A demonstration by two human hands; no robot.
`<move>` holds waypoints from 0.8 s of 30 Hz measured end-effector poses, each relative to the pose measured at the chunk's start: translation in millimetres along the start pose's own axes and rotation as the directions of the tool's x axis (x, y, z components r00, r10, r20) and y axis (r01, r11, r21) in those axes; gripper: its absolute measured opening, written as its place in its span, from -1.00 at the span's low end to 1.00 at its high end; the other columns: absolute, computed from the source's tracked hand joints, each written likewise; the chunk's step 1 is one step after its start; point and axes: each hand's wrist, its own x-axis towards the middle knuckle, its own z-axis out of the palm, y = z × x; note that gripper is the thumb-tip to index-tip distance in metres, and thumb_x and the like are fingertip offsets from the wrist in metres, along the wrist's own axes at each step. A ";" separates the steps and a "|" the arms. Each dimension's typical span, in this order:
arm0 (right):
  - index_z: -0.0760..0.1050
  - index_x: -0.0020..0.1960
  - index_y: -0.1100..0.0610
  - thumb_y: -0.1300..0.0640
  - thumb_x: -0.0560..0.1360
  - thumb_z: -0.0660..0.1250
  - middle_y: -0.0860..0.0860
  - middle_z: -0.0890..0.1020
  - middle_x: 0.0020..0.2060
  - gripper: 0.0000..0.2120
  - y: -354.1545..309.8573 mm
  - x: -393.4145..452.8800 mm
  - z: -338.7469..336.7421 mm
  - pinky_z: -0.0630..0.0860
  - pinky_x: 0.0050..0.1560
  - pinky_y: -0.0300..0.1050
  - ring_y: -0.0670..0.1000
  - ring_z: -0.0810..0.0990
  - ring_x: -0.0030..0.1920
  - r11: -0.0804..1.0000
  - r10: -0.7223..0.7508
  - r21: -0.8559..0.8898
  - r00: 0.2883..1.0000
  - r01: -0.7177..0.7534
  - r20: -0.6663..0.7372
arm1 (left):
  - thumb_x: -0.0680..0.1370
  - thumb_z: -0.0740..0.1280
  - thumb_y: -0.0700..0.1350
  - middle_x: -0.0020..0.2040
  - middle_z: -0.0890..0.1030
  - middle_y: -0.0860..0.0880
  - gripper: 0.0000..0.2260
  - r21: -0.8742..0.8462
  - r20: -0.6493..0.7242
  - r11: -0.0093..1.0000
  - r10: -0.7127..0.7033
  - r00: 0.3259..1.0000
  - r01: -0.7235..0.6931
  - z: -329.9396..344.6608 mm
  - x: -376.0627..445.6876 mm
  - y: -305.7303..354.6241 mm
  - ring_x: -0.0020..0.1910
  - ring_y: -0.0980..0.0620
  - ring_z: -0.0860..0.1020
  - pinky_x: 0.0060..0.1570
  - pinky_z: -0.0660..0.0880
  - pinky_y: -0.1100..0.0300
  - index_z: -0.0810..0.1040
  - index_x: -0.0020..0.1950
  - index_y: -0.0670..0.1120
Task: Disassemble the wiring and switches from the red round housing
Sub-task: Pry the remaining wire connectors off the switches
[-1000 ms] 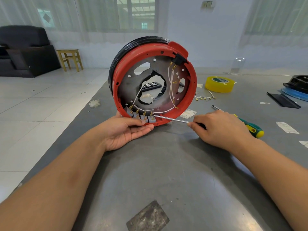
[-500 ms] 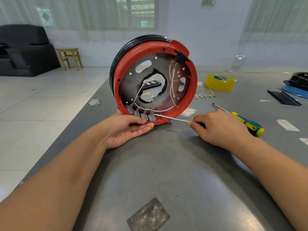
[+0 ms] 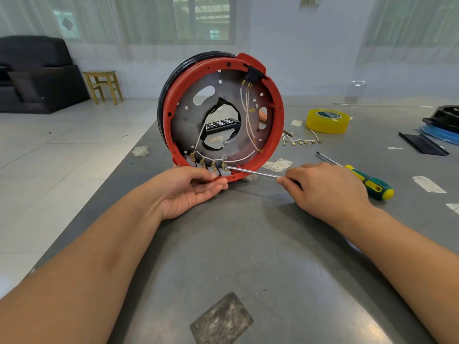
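Screwdriver tip at the rightmost switch, low in the housing

The housing (image 3: 223, 70) stands on edge on the bench (image 3: 248, 244). The left hand (image 3: 191, 189) grips its bottom rim; the right hand (image 3: 325, 189) pinches a screwdriver (image 3: 253, 173) whose shaft runs leftward to the switches (image 3: 211, 170).

Red round housing (image 3: 273, 135) upright on edge; white wiring (image 3: 246, 112) inside; grey switches (image 3: 208, 168) along bottom rim.

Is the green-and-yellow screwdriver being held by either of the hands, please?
No, the green-and-yellow screwdriver lies on the table beyond the right hand, which grips another tool.
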 end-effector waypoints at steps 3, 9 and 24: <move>0.57 -0.02 -0.10 -0.30 0.65 -0.07 -0.12 0.58 -0.20 -0.50 -2.3 -1.2 0.1 0.32 -0.45 -0.20 0.01 0.61 -0.19 0.999 0.013 -0.044 1.000 -0.013 -0.011 | 0.59 0.32 -0.44 0.00 0.71 -0.39 -0.92 -0.006 -0.009 1.000 0.000 1.000 0.000 0.8 -0.1 -0.1 -0.02 -0.26 0.76 -0.24 0.70 0.13 0.61 -0.04 -0.36; 0.55 -0.01 -0.10 -0.29 0.66 -0.06 -0.13 0.53 -0.24 -0.53 -7.1 -1.4 1.2 0.34 -0.46 -0.20 -0.01 0.58 -0.24 0.998 0.035 -0.058 0.999 -0.036 -0.010 | 0.60 0.31 -0.43 -0.01 0.72 -0.39 -0.89 -0.023 -0.021 1.000 -0.001 1.000 0.000 2.8 -1.1 0.2 -0.04 -0.25 0.76 -0.24 0.70 0.14 0.60 -0.08 -0.34; 0.52 -0.03 -0.06 -0.28 0.67 -0.02 -0.10 0.53 -0.21 -0.56 -14.7 -3.2 5.7 0.49 -0.35 -0.07 0.04 0.58 -0.18 0.994 0.099 0.046 0.992 -0.103 0.083 | 0.60 0.30 -0.43 0.00 0.72 -0.38 -0.89 -0.053 -0.032 0.999 -0.003 0.999 0.002 3.4 0.1 1.2 -0.05 -0.24 0.76 -0.24 0.70 0.15 0.61 -0.05 -0.35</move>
